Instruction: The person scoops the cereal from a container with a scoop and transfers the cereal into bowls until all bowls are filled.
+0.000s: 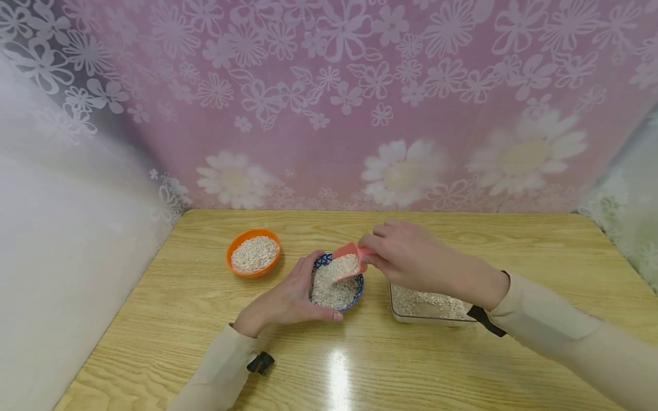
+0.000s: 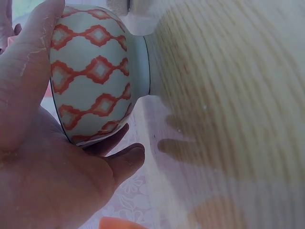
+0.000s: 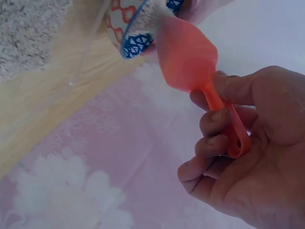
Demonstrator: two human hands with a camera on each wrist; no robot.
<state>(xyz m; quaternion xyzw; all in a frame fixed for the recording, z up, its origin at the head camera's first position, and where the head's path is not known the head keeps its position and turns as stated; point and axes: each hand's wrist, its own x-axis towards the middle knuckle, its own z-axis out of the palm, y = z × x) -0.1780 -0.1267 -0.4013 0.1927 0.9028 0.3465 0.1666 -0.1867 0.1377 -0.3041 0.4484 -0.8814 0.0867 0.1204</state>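
Observation:
My left hand (image 1: pixel 288 299) holds the side of a patterned bowl (image 1: pixel 359 289), thumb at the near side and fingers at the far side. Blue triangles line its inside; in the left wrist view the bowl's (image 2: pixel 97 71) white outside carries red-orange diamonds, and its foot is close to the table. Pale flakes like oats (image 1: pixel 329 291) fill much of it. In my right hand (image 1: pixel 398 251) is the handle of a coral-pink scoop (image 3: pixel 188 57), gripped by thumb and curled fingers. Over the bowl the scoop tilts, flakes in it and some spilling off its lip.
An orange bowl (image 1: pixel 253 274) of similar flakes stands on the wooden table (image 1: pixel 180 319), left of the patterned bowl. To the right, partly under my right forearm, is a clear rectangular container (image 1: pixel 426 318) with more flakes. A floral curtain (image 1: pixel 308 165) hangs behind the table.

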